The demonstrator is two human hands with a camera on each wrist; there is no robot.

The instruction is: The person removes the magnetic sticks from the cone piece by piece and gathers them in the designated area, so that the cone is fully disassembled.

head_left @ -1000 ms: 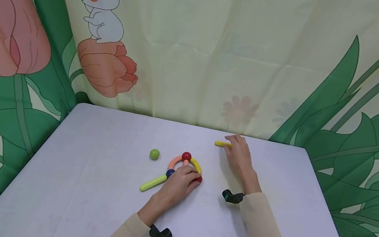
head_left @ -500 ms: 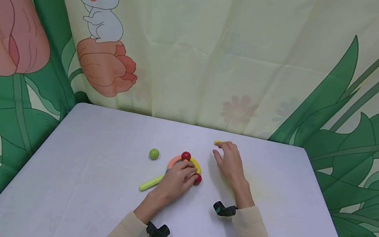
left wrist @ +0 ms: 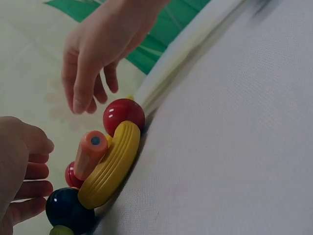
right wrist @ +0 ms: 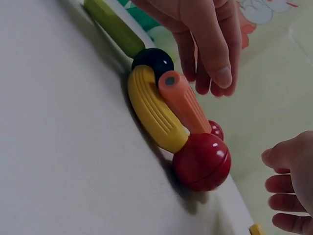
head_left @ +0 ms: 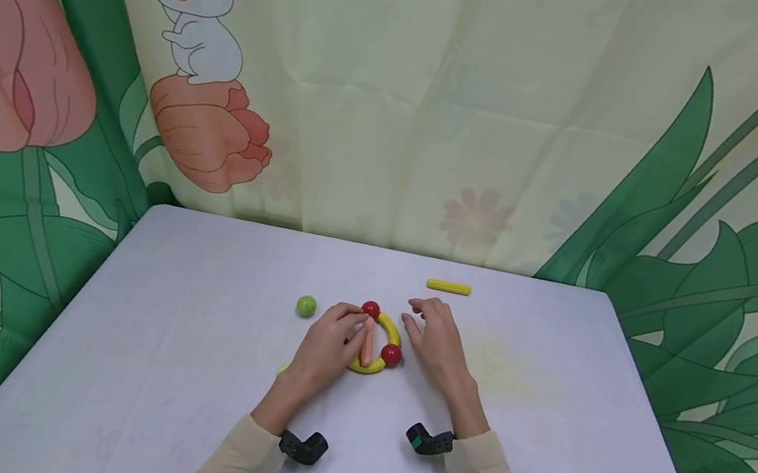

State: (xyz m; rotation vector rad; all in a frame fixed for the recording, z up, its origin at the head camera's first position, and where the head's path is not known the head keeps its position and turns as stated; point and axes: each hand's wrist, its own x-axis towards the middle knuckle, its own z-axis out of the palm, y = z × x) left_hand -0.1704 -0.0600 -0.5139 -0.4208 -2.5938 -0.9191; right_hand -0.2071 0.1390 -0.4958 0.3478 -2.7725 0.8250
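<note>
Table [head_left: 173,369], white-covered, its far edge against a printed backdrop [head_left: 390,86] of tulips and a rabbit. Ring of toy pieces, about midway between the table's left and right edges, some way in from the far edge: far red ball [head_left: 370,309]; right red ball [head_left: 392,355]; far yellow arc [head_left: 394,330] linking the two; near yellow arc [head_left: 366,367], running from the right red ball to a dark blue ball [right wrist: 157,59]. Orange stick [head_left: 368,345], within the ring, far end at the far red ball, near end over the near yellow arc. Green stick [right wrist: 115,28], reaching outward from the blue ball towards the table's near left corner, mostly behind the left wrist in the head view. Left hand [head_left: 327,346], over the left side of the ring, fingers loosely bent, thumb and fingertips just beside the orange stick and apart from it in the right wrist view. Right hand [head_left: 438,350], just right of the ring, thumb and fingers apart, relaxed. Green ball [head_left: 306,307], left of the ring. Yellow stick [head_left: 449,287], right of centre, near the far edge and lying parallel to it
</note>
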